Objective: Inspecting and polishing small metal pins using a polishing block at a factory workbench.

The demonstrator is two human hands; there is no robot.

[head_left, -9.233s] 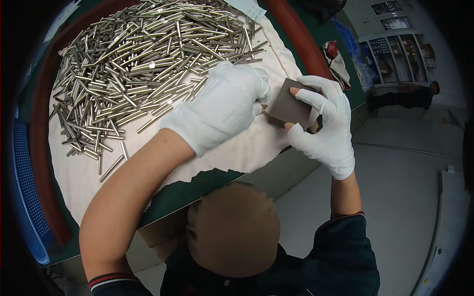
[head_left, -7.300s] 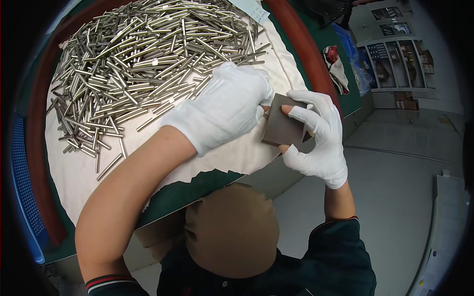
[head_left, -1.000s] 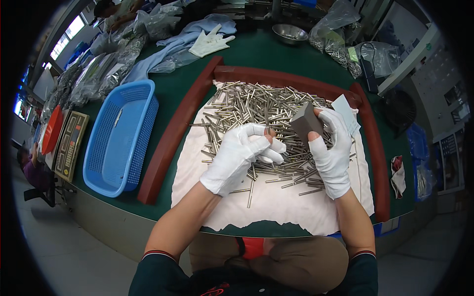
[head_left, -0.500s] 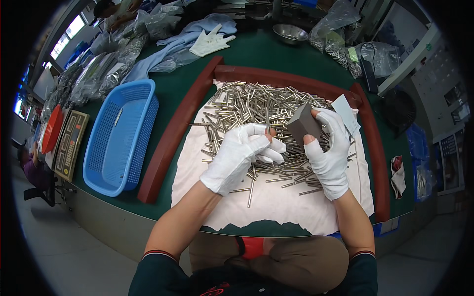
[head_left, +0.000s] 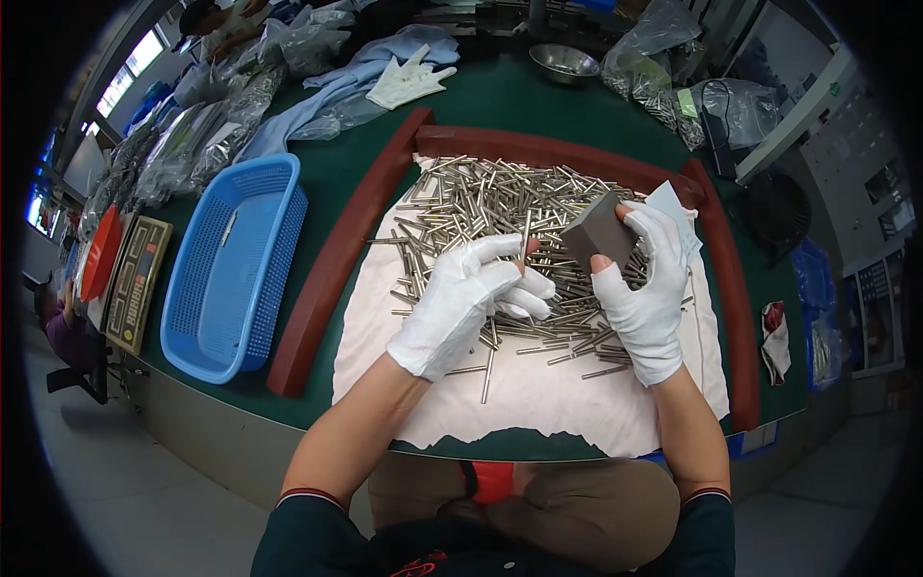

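White gloves with bare thumb and fingertips cover both hands. My left hand [head_left: 460, 303] pinches one thin metal rod [head_left: 526, 231] between thumb and fingers, the rod standing nearly upright. In my right hand [head_left: 646, 293] is a dark grey-brown block [head_left: 604, 231], like a sanding sponge, gripped between thumb and fingers. A small gap separates the block from the rod. Beneath and beyond both hands spreads a heap of loose metal rods [head_left: 481, 197] on a pale cloth [head_left: 433, 404]. Part of the heap is hidden by my hands.
Dark red bars [head_left: 332, 260] frame the cloth on three sides. To the left stands a blue plastic basket [head_left: 178, 322]. A white glove [head_left: 411, 82], a metal bowl [head_left: 564, 63] and bagged rods [head_left: 654, 96] lie at the back. A person [head_left: 226, 24] is at far left.
My right hand has drawn the block slightly to the right, away from the rod, and tilted it. The left hand stays nearly in place; its rod shows more plainly.
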